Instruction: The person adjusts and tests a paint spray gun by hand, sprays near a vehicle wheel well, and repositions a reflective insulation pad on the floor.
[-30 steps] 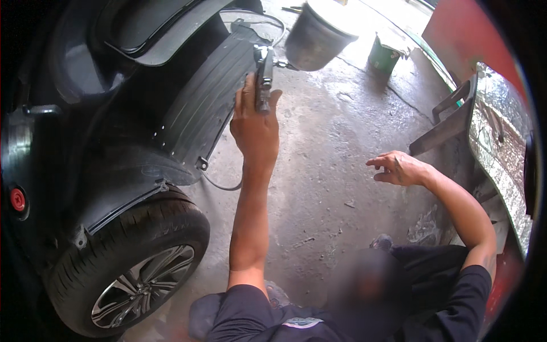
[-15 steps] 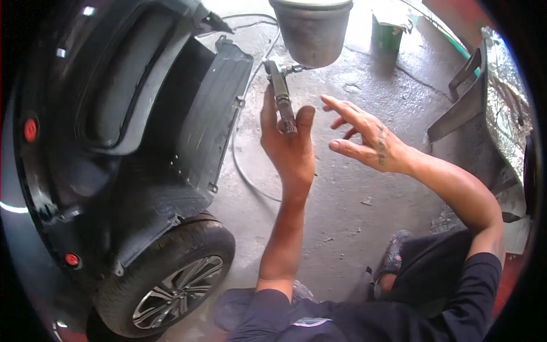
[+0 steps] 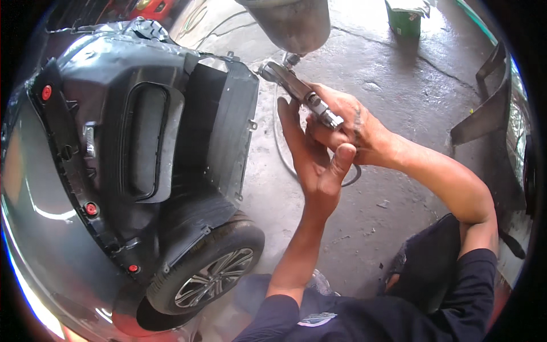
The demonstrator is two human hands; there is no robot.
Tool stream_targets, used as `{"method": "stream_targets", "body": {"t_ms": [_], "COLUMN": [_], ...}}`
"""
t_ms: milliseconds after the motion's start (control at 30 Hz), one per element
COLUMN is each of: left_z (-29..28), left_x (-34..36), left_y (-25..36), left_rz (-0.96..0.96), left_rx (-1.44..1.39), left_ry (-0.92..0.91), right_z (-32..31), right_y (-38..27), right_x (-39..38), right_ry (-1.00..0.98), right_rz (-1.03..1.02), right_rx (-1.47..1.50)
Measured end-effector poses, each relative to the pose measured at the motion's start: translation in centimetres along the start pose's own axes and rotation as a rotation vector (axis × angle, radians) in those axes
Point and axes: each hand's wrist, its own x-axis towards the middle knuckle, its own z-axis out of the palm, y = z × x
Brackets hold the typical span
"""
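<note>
A metal paint spray gun (image 3: pixel 293 84) with a large grey cup (image 3: pixel 299 28) on it is at upper centre. My right hand (image 3: pixel 356 122) is closed round the gun's handle, whose metal hose fitting juts out past the fingers. Just below and to the left, my left hand (image 3: pixel 320 176) is open, thumb and fingers apart close to the handle. Whether its fingertips touch the gun or my right hand I cannot tell. Part of the right fingers is hidden behind the gun and the left hand.
On the left stands a dark car body (image 3: pixel 48 188) with its outer panel off, a black liner (image 3: pixel 236 114) and a wheel (image 3: pixel 213 282). A hose (image 3: pixel 281 148) lies on the wet-looking concrete floor. A green bucket (image 3: pixel 404 24) stands far right, dark angular furniture (image 3: pixel 484 122) nearer.
The gun has passed from my left hand to my right, which moved up and left and closed on it. My left hand has opened and shifted right. The view has turned.
</note>
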Motion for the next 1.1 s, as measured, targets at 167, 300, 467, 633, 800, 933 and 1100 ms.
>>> {"method": "stream_targets", "body": {"t_ms": [167,300,467,633,800,933,1100], "left_z": [-2.6,-7.8,-10.2,-8.9,-5.8,-5.2,-4.9], "left_x": [-4.5,-10.8,-16.0,-17.7,-15.7,-15.1,-14.7], "left_y": [2.6,2.3,6.2,9.4,13.1,15.8,18.6], "left_rz": [-0.307,-0.651,-0.936,-0.996,-0.945,-0.859,-0.656], "left_rx": [0.21,0.458,0.736,0.864,0.992,1.153,1.412], "left_ry": [-0.041,-0.008,-0.129,-0.176,-0.24,-0.23,-0.296], "right_z": [-1.2,-1.0,-1.4,-2.4,-4.0,-4.9,-5.1], "right_y": [0.8,0.1,-0.9,-0.1,-0.3,-0.7,-0.5], "right_x": [0.7,0.5,1.0,2.3,2.3,1.3,0.3], "right_ry": [0.156,0.247,0.249,0.294,0.252,0.207,0.184], "right_rz": [-0.146,-0.16,-0.243,-0.229,-0.067,-0.075,-0.153], "right_rx": [-0.122,0.045,0.01,0.043,0.117,0.124,0.168]}}
